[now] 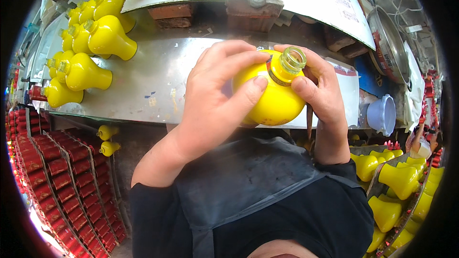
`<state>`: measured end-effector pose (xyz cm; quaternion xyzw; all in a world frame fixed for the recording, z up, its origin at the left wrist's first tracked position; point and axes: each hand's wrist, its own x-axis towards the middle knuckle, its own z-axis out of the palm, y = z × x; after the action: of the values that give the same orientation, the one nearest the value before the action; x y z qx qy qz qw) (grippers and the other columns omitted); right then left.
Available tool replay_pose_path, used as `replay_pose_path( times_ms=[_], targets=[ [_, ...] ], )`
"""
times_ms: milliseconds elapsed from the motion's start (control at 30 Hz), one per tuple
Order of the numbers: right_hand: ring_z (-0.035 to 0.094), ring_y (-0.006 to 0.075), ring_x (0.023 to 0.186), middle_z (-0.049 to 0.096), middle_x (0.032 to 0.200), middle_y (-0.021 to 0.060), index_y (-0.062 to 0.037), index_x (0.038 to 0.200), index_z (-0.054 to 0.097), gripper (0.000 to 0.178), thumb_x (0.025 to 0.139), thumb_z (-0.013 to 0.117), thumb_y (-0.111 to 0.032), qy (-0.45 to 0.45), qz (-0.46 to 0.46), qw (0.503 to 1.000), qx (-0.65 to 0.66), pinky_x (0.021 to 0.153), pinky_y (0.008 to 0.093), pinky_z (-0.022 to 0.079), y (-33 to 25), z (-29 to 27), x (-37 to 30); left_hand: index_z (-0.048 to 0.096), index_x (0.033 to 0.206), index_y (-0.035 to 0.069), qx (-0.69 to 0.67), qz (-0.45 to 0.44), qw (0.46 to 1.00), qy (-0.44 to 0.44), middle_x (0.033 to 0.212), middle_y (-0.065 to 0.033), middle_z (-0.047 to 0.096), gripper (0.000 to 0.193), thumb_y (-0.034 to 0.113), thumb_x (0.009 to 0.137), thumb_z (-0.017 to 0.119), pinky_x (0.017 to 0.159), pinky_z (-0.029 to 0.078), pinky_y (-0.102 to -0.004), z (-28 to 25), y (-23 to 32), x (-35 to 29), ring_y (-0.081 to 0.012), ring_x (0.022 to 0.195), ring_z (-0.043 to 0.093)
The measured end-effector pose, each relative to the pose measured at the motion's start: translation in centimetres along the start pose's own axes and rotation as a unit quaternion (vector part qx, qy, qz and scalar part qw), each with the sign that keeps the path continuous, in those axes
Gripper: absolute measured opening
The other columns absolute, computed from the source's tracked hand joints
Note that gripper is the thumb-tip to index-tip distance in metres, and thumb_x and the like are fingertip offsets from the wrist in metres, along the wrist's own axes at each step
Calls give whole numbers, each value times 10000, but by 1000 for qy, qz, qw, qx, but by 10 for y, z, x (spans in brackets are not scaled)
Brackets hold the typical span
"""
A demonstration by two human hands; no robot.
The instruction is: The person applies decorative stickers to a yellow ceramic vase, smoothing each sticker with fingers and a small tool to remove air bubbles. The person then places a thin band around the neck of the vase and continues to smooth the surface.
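We grip one yellow bottle [272, 100] with both hands, left hand [217, 95] wrapped around, right hand [318, 91] pinching its neck band [276, 74].

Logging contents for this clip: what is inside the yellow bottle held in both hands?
Through the open clear neck of the yellow bottle nothing shows. The opaque yellow body hides the inside, and the left hand and right hand cover its sides.
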<state>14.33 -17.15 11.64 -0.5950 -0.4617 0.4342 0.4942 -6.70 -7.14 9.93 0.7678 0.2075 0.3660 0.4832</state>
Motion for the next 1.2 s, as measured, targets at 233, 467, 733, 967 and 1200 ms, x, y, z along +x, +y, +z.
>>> replay_pose_path(
  times_ms=[233, 467, 733, 967, 1200],
  targets=[
    [691, 207, 1064, 660, 1240, 140, 23, 1344, 613, 696, 824, 787, -405, -2, -30, 999, 19, 922, 307, 546, -1, 4, -7, 726, 1215, 28, -108, -38, 991, -73, 1201, -80, 608, 294, 125, 974, 589, 1009, 437, -319, -9, -4, 22, -196, 1152, 576],
    [667, 235, 1134, 669, 1222, 148, 24, 1349, 608, 761, 784, 785, -455, -20, -16, 999, 23, 1002, 339, 509, -5, 3, -9, 675, 1076, 52, -38, 66, 956, -282, 1118, -62, 599, 183, 125, 914, 633, 975, 447, -322, -35, -9, 64, -202, 1093, 577],
    [672, 235, 1146, 676, 1230, 143, 26, 1357, 603, 775, 777, 794, -451, 3, -3, 998, 69, 1035, 353, 492, 2, 2, -8, 641, 1003, 81, -114, -27, 940, -319, 1082, -47, 610, 132, 190, 944, 686, 933, 484, -290, -31, -17, 78, -159, 1025, 593],
    [672, 233, 1143, 677, 1222, 137, 17, 1360, 604, 779, 790, 786, -481, 4, -10, 998, 57, 1034, 349, 488, 3, -1, -8, 670, 1027, 70, -120, -94, 940, -305, 1009, -16, 617, 154, 203, 954, 700, 851, 497, -253, -24, -14, 80, -119, 907, 588],
    [667, 233, 1141, 669, 1224, 134, 11, 1362, 605, 793, 791, 784, -510, 4, -15, 997, 71, 1033, 350, 489, 2, 1, -10, 671, 1022, 55, -73, -93, 945, -304, 980, -9, 624, 117, 130, 932, 673, 827, 490, -245, -21, -5, 85, -103, 891, 574]
  ],
)
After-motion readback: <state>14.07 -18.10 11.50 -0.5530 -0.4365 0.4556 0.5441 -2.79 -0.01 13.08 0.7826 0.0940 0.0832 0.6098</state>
